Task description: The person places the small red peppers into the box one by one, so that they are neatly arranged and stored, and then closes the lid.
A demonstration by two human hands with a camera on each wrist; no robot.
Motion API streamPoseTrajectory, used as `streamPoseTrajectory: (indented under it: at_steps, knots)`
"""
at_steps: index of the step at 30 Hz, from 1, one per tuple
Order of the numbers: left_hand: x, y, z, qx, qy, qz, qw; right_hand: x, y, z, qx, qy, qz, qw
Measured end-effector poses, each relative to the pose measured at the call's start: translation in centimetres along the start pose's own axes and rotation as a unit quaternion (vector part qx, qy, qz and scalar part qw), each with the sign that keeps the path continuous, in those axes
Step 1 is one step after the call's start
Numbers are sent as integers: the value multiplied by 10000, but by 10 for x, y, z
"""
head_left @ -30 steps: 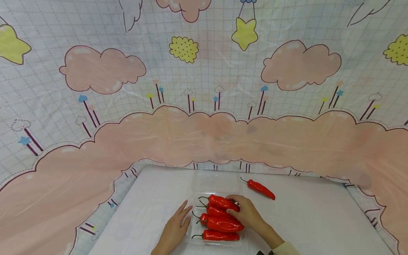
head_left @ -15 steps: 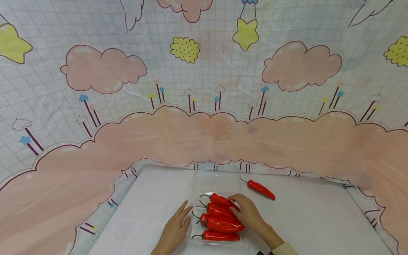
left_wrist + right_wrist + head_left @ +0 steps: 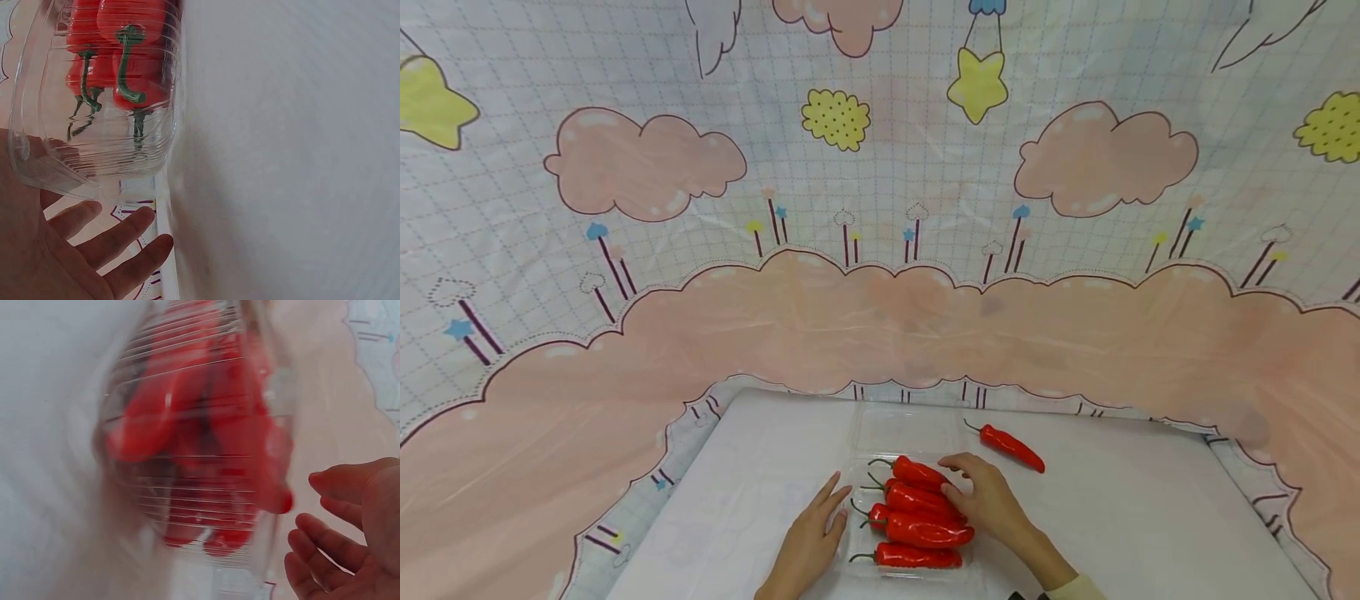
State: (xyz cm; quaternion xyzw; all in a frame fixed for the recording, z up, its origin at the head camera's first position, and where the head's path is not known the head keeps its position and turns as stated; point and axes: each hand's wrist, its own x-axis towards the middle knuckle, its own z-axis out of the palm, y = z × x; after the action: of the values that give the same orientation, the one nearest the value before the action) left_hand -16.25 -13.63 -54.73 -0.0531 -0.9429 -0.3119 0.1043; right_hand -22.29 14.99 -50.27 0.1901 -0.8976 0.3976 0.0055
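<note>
Several red chili peppers (image 3: pixel 921 528) with green stems lie stacked in a clear plastic clamshell box (image 3: pixel 908 573), stems to the left. Its lid (image 3: pixel 907 432) is folded back on the far side. My left hand (image 3: pixel 805 542) is at the box's left side with fingers spread. In the left wrist view, nothing is in that hand (image 3: pixel 75 250), beside the ribbed wall. My right hand (image 3: pixel 991 502) hovers by the pepper tips at the right. Seen from the right wrist, its fingers (image 3: pixel 334 540) are loosely bent, apart from the blurred peppers (image 3: pixel 234 406), holding nothing.
One more red chili pepper (image 3: pixel 1011 448) lies on the white table (image 3: pixel 1120 508), behind and right of the box. A patterned cloth (image 3: pixel 880 325) with clouds and stars hangs behind the table and along its sides.
The right hand shifted the farthest pepper slightly in the box, then let go and drew back a little to the right. The left hand has stayed in place.
</note>
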Motion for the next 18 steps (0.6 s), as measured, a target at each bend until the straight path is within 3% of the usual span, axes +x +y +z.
streamPoseTrajectory:
  at_steps: [9,18]
  knots:
    - [-1,1,0,-5,136,106,9999,-6,-4,-14,-147,441,0,9989]
    - [0,-1,1,-3,53,59,10000,-9,2,-27,-31,750,46,9972]
